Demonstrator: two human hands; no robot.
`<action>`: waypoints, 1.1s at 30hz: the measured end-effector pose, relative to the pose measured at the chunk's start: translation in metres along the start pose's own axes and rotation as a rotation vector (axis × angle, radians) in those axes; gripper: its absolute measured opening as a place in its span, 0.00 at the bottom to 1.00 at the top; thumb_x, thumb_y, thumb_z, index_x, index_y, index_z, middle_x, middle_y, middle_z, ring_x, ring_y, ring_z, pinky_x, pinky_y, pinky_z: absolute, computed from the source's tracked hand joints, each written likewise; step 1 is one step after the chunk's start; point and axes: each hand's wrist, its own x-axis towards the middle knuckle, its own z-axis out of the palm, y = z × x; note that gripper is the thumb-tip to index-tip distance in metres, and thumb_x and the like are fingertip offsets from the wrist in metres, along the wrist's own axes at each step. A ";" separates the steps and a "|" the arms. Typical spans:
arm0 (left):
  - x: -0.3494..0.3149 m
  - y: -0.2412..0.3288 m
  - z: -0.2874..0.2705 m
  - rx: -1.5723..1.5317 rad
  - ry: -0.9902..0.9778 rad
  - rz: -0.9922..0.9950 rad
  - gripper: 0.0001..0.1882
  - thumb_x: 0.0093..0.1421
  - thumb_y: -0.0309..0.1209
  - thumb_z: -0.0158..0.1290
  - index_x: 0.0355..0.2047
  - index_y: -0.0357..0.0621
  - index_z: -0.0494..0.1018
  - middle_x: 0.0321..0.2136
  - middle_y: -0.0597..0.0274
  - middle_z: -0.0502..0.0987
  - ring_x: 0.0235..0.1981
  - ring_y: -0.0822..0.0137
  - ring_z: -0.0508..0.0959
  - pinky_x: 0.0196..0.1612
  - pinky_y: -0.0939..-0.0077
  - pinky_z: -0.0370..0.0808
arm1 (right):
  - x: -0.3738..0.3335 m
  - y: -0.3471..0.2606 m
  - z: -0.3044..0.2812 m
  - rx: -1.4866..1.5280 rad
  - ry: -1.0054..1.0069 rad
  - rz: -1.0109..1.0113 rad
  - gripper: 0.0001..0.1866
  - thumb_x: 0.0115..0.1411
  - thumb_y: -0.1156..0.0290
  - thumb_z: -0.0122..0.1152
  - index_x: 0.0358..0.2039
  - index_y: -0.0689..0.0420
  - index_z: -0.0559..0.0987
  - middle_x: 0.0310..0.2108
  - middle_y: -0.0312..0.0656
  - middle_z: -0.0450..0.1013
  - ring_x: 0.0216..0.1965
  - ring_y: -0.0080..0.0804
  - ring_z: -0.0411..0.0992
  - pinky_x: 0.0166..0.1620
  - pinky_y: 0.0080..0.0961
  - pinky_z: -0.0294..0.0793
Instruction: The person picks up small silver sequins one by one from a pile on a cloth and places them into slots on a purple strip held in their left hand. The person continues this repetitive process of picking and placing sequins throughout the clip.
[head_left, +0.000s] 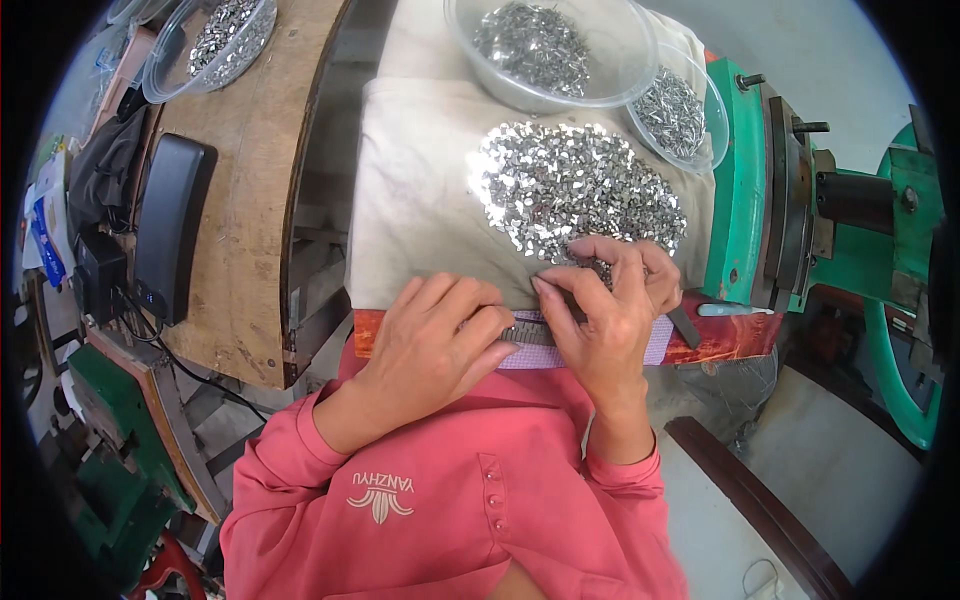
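The left hand (435, 330) pinched the 9 o'clock end of a narrow, grey, ridged metal strip (530, 333). The right hand (615, 305) held thumb and forefinger nearly together; any grip was indiscernible. At 1 o'clock from the strip lay a loose pile of small, shiny, silver metal pieces (570, 190); careless finger contact might have swept some off the beige fabric cloth (410, 200) toward 6 o'clock.
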 end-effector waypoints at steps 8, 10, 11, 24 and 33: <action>0.002 0.000 0.009 -0.025 0.000 0.025 0.10 0.50 0.29 0.65 0.31 0.45 0.76 0.36 0.64 0.75 0.36 0.60 0.73 0.39 0.65 0.68 | -0.033 -0.004 -0.010 0.098 0.047 -0.036 0.10 0.41 0.69 0.77 0.26 0.44 0.84 0.40 0.29 0.75 0.46 0.38 0.63 0.51 0.34 0.55; 0.000 -0.001 0.007 -0.030 -0.004 0.016 0.11 0.50 0.28 0.66 0.31 0.44 0.75 0.36 0.64 0.75 0.36 0.60 0.73 0.39 0.65 0.68 | -0.036 -0.006 -0.013 0.121 -0.026 -0.004 0.10 0.42 0.68 0.77 0.28 0.44 0.86 0.40 0.30 0.76 0.46 0.38 0.63 0.52 0.35 0.55; 0.000 -0.001 0.007 -0.043 -0.003 0.003 0.12 0.49 0.29 0.66 0.32 0.44 0.75 0.36 0.63 0.75 0.36 0.59 0.73 0.39 0.65 0.69 | -0.035 -0.005 -0.013 0.147 -0.035 0.004 0.10 0.43 0.68 0.77 0.28 0.44 0.86 0.40 0.30 0.76 0.46 0.38 0.63 0.52 0.35 0.55; -0.007 0.000 0.005 -0.069 -0.002 -0.055 0.19 0.49 0.31 0.67 0.39 0.42 0.73 0.42 0.58 0.73 0.39 0.56 0.74 0.43 0.63 0.70 | 0.020 -0.006 0.008 -0.049 0.004 -0.063 0.07 0.46 0.67 0.75 0.26 0.46 0.84 0.42 0.28 0.73 0.53 0.39 0.62 0.55 0.42 0.50; 0.004 0.009 0.012 0.000 0.040 0.035 0.14 0.47 0.28 0.67 0.34 0.44 0.77 0.38 0.64 0.76 0.37 0.61 0.74 0.39 0.66 0.69 | 0.014 0.000 0.003 0.036 0.047 -0.038 0.07 0.44 0.69 0.75 0.26 0.45 0.84 0.39 0.28 0.74 0.50 0.38 0.63 0.53 0.39 0.52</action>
